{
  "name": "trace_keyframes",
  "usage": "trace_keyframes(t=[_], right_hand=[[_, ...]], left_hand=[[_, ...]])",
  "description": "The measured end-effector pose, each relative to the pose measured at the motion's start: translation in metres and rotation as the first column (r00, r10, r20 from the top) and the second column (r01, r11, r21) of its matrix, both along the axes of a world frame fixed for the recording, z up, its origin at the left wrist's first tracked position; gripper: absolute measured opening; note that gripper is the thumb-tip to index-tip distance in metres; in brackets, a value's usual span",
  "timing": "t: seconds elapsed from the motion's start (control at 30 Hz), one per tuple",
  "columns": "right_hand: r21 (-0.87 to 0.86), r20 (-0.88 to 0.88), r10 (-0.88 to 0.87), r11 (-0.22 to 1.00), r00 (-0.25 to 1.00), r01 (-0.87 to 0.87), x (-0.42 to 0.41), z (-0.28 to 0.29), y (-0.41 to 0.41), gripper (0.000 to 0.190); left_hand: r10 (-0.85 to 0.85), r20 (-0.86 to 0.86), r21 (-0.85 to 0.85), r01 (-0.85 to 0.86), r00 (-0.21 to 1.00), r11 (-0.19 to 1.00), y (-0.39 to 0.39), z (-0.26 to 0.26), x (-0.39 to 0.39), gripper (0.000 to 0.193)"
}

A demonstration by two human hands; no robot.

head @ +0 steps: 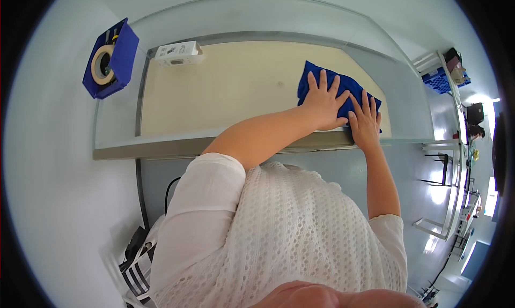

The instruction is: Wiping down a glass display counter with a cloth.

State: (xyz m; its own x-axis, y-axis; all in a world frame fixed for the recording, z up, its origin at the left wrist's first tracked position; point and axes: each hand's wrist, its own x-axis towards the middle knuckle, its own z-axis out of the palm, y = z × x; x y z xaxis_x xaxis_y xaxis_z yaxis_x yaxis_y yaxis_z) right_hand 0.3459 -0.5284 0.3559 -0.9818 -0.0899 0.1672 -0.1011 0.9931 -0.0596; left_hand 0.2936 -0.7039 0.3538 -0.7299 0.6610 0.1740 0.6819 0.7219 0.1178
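A dark blue cloth [342, 79] lies on the right part of a cream-coloured tabletop [225, 83], its edges uneven. My left hand [325, 103] presses flat on it with the fingers spread. Just to the right, my right hand [365, 125] also lies palm down, over the cloth's near right part, fingers apart. The two hands are very close together. Neither grips the fabric. Part of the cloth is hidden beneath the palms.
A white box bearing print [179, 53] stands at the table's far left corner. A blue bin [128, 54] with a roll of tape [103, 65] and tools is at the left. Clear glass-like edging [406, 103] surrounds the tabletop. Further right are white shelving [452, 91] and a blue crate [437, 82].
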Motion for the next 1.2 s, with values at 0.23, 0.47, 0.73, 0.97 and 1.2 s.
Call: trace_keyframes(t=[0.23, 0.47, 0.73, 0.97, 1.2], right_hand=[[0.129, 0.083, 0.028, 0.991, 0.996, -0.038, 0.01, 0.005, -0.038, 0.051], [0.117, 0.06, 0.321, 0.938, 0.945, -0.326, 0.009, 0.012, -0.146, 0.06], [0.043, 0.007, 0.566, 0.823, 0.824, -0.566, 0.005, 0.01, -0.286, 0.06], [-0.039, 0.002, 0.679, 0.734, 0.734, -0.678, 0.017, 0.01, -0.366, 0.065], [-0.102, 0.014, 0.711, 0.7, 0.703, -0.706, 0.018, 0.005, -0.378, 0.067]], left_hand=[[-0.038, 0.058, -0.007, 0.038, 0.998, 0.999, -0.06, 0.004, 0.018, 0.076], [0.044, 0.03, -0.014, -0.044, 0.999, 0.999, -0.195, 0.009, 0.042, 0.082], [0.249, 0.044, -0.113, -0.243, 0.967, 0.963, -0.332, 0.022, 0.086, 0.084], [0.381, 0.013, -0.199, -0.371, 0.925, 0.907, -0.401, 0.024, 0.117, 0.093], [0.371, 0.01, -0.2, -0.362, 0.928, 0.91, -0.407, 0.014, 0.116, 0.102]])
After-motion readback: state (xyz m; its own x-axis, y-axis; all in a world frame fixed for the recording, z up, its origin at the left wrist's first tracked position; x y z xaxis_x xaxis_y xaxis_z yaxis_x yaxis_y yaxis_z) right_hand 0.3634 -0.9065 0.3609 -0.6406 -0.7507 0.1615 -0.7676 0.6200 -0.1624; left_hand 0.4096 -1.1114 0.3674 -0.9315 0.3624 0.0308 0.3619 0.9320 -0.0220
